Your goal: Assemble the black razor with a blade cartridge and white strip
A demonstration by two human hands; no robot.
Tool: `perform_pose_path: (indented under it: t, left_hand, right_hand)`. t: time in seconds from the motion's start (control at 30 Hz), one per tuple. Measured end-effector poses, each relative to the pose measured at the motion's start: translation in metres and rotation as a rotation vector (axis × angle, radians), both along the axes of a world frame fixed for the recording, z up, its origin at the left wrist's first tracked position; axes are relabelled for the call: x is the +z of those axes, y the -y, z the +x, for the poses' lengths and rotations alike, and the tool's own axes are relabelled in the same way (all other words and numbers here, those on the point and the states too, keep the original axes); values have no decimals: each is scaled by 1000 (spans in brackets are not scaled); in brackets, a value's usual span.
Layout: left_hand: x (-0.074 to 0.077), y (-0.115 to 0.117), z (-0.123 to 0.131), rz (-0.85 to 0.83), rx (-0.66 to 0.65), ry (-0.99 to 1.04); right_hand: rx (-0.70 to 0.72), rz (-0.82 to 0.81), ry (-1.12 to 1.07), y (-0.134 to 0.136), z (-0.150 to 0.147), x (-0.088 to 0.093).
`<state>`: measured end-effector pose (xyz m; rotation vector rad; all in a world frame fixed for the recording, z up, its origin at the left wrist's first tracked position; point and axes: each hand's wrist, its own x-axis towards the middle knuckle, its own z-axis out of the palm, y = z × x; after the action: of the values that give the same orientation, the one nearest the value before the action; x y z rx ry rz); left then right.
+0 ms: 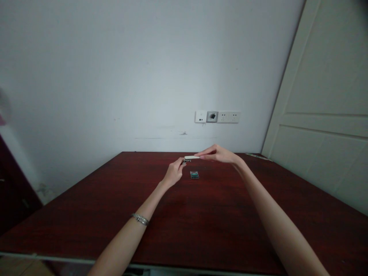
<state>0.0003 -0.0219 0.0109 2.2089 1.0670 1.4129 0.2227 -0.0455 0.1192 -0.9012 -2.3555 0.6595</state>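
Note:
Above the far part of the table, my two hands meet at a slim white flat piece (190,157), seen nearly edge-on. My right hand (220,154) pinches its right end between thumb and fingers. At the left end, my left hand (174,171) is closed, its fingertips against a small dark and silvery part (186,161) under the white piece. What that part is, and whether it joins the white piece, I cannot make out. Just below the hands, a small clear flat case (194,174) with something teal in it lies on the table.
The dark red wooden table (224,226) reaches back to a pale wall (143,76). Wall sockets (228,117) and a switch plate (212,116) sit above its far edge. On the right stands a white panelled door (324,96). A thin strip (258,156) lies at the far right corner.

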Motion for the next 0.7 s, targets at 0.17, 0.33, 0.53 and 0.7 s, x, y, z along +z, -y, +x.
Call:
perform_pose_path:
  t: [0.17,0.33,0.53,0.7]
  left_hand:
    - [0,0,-2,59,0,-27]
    - [0,1,-2,94,12,-39]
    - [1,-1,-3,24,18,22]
    - [2,1,-2,37,10,3]
  right_hand:
    - [-40,-54,16,-1,12,3]
    - [43,-75,1,-2,2,0]
    - [-12,-123,17,-7,17,0]
    - [28,-98,-44,-4,3,-2]
